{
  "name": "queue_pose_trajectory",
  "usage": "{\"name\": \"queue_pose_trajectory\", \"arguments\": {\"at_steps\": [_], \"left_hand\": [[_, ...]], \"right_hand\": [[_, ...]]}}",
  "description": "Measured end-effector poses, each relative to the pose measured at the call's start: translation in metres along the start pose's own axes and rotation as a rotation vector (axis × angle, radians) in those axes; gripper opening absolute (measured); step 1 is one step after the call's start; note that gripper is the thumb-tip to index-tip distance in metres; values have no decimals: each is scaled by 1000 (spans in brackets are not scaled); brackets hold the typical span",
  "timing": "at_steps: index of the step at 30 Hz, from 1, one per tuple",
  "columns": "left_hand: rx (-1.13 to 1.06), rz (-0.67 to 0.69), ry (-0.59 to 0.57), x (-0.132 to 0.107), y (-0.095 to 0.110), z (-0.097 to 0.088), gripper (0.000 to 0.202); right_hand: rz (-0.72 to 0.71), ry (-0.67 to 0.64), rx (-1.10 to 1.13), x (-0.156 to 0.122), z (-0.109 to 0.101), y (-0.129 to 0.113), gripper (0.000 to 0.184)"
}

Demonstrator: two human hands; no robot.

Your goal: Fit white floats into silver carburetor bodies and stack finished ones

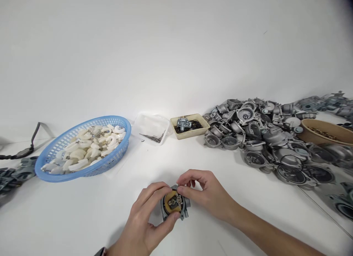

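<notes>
At the near middle of the table is a carburetor body (pixel 182 211), its open face turned up. A yellowish float (pixel 168 202) sits inside its round rim, around small metal parts. My left hand (pixel 145 215) grips the carburetor from the left, thumb at the near edge and fingers at the far edge. On the far right side, my right hand (pixel 211 193) has thumb and forefinger pinched together at the rim. Whatever lies between those fingertips is too small to make out.
A blue basket (pixel 124 147) of white floats stands left. Behind are a clear tray (pixel 142 122) with thin pins and a cream tray (pixel 193 134) with black rings and a carburetor. Metal float bowls (pixel 253 129) pile up right, beside a brown tub (pixel 311 133) of brass parts.
</notes>
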State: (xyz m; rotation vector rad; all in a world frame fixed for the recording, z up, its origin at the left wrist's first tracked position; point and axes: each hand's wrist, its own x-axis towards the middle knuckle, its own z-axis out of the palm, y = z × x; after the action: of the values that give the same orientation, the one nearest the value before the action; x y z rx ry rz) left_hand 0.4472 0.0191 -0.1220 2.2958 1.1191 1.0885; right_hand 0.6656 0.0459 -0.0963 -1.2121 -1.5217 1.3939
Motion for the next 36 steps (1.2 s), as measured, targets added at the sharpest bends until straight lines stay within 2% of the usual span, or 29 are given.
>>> {"name": "queue_pose_trajectory", "arguments": {"at_steps": [6,11,16,20,22,25,28,33,36], "left_hand": [[15,21,5,4,2,0,35],[30,2,10,0,0,2,37],[-3,-73,-19,-3,-5,3,36],[-27,-105,-38,-1,-5,1,32],[-34,-141,-59,-1,-6,1,43],[-36,-205,-90,-4,-10,1,65],[-57,-175,-103,-5,-14,1,58],[-91,-181,-123,-1,-12,0,53],[-116,-217,-122,2,-9,-4,52]], "right_hand": [[72,-32,122,2,1,3,21],[-25,33,-83,-3,1,-2,17],[-5,-93,-142,-6,-3,-9,21],[-18,-87,-181,-7,-7,-11,15],[-93,-87,-197,-9,-8,-10,17],[-277,-153,-245,-10,-9,-7,35],[-380,-161,-344,-9,-8,-3,36],[-415,-134,-414,-8,-7,0,29],[-425,-166,-457,-8,-7,-8,45]]}}
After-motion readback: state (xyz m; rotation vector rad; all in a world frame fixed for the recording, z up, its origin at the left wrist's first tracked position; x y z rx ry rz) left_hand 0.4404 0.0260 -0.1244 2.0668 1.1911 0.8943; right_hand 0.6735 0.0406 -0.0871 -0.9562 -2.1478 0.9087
